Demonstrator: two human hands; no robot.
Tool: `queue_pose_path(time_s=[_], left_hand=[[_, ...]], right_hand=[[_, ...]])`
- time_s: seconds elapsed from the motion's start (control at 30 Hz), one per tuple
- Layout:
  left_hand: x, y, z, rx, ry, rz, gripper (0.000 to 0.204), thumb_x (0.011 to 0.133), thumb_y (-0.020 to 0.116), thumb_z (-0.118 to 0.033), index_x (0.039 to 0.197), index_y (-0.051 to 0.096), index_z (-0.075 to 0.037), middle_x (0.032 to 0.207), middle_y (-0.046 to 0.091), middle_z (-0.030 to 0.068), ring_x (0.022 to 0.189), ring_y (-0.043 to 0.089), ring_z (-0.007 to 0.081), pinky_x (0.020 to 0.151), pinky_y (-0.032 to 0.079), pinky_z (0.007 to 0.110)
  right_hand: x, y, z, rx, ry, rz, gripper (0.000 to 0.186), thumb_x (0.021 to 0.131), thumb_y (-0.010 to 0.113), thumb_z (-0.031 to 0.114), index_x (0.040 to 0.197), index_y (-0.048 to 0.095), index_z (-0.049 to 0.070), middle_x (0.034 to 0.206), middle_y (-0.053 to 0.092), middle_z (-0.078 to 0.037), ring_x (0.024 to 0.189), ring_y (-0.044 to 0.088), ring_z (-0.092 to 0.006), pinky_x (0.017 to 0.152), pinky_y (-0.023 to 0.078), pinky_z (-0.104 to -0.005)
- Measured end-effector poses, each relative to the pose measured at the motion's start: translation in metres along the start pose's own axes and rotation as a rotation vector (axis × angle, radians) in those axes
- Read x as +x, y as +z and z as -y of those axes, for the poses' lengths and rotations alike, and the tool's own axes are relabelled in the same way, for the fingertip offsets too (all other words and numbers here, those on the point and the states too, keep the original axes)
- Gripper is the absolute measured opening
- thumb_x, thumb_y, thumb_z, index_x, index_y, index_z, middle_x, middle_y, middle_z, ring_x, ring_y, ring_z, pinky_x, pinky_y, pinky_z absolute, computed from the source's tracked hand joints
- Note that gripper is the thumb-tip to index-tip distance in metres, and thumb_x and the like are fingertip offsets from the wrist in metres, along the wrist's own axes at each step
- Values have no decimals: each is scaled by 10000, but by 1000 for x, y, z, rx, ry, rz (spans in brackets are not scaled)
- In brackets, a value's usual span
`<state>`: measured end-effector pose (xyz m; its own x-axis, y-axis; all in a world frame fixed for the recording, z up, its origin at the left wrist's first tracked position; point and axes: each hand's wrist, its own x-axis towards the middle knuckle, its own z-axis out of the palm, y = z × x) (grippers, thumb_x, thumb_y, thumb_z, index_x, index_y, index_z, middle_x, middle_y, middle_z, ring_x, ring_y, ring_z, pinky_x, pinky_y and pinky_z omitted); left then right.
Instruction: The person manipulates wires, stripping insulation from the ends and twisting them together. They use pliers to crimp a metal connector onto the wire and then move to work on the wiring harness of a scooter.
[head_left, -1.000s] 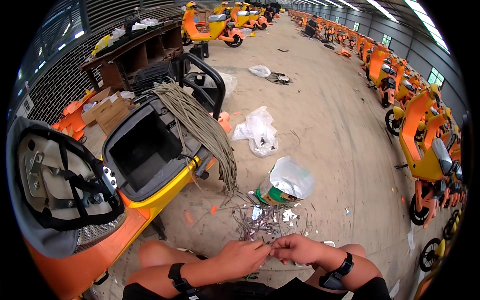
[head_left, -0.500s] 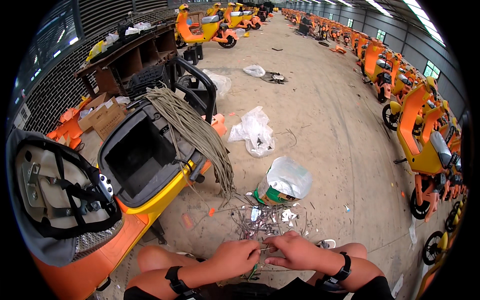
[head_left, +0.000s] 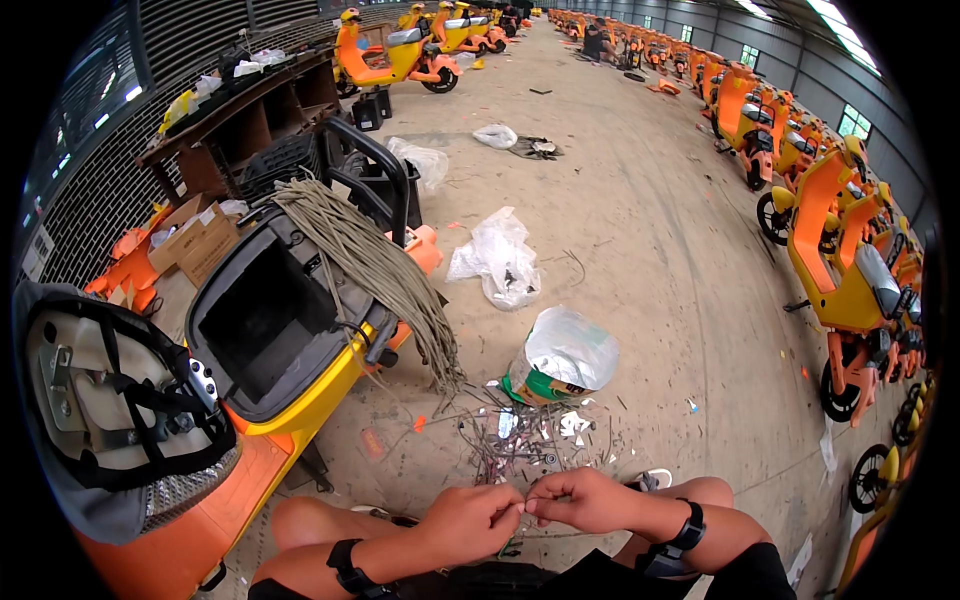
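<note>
My left hand (head_left: 472,520) and my right hand (head_left: 582,501) meet low in the middle, between my knees. Both are closed in a pinch, fingertips touching. A thin wire-like strand runs between them, mostly hidden by the fingers now. On the floor just beyond lies a scatter of short wire offcuts and scraps (head_left: 512,447). Past it stands a green and white sack (head_left: 562,358) with a silvery inside, its mouth open. To my left, a bundle of long grey-green cables (head_left: 375,270) drapes over the uncovered seat compartment (head_left: 270,320) of a yellow and orange scooter.
The scooter's raised seat (head_left: 125,390) stands close at my left. A clear plastic bag (head_left: 500,258) lies ahead on the floor. Behind the scooter are cardboard boxes (head_left: 195,240) and a brown shelf bench (head_left: 245,125). Rows of parked scooters (head_left: 835,250) line the right side.
My hands have drawn together, so the strand seen between them is now mostly covered. The right thumb has closed against its fingers. The view has shifted slightly.
</note>
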<state>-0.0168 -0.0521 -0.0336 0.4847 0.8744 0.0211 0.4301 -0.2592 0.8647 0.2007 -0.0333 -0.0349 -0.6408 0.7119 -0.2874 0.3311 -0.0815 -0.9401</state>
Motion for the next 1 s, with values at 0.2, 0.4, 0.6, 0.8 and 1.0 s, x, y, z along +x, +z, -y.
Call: queue_pose_path(time_s=[0.2, 0.4, 0.6, 0.8, 1.0], left_hand=[[-4, -11, -14, 546, 581, -100, 144, 762, 669, -133, 879, 616, -69, 651, 525, 7, 541, 585, 178, 463, 448, 302], [6, -10, -2, 441, 504, -61, 181, 802, 662, -148, 952, 614, -61, 718, 557, 38, 608, 601, 210, 503, 472, 317], [2, -5, 2, 315, 306, 5, 144, 871, 605, -175, 963, 580, -66, 740, 568, 81, 647, 610, 285, 562, 499, 376], [3, -6, 8, -52, -101, 68, 149, 875, 595, -186, 908, 620, -43, 717, 614, 61, 605, 601, 203, 551, 466, 345], [3, -5, 19, -438, -396, 225, 163, 879, 595, -198, 895, 640, -42, 721, 629, 15, 585, 539, 93, 536, 424, 273]], right_hand=[[-3, -9, -5, 894, 315, 220, 171, 899, 588, 125, 963, 649, -21, 767, 617, -59, 664, 563, -141, 693, 466, -265], [2, -12, -14, 730, 309, 207, 188, 921, 573, 149, 983, 647, -12, 815, 624, -42, 689, 581, -126, 704, 457, -247], [4, -7, -7, 476, 246, 150, 221, 942, 575, 209, 978, 637, 1, 793, 618, -12, 729, 598, -103, 722, 455, -247], [1, -3, 9, -616, -356, -181, 181, 886, 647, 246, 953, 647, 77, 778, 651, -43, 731, 633, -203, 788, 467, -339], [2, -4, -2, -729, -466, -174, 163, 864, 668, 212, 962, 658, 82, 771, 643, -55, 717, 626, -232, 798, 466, -336]])
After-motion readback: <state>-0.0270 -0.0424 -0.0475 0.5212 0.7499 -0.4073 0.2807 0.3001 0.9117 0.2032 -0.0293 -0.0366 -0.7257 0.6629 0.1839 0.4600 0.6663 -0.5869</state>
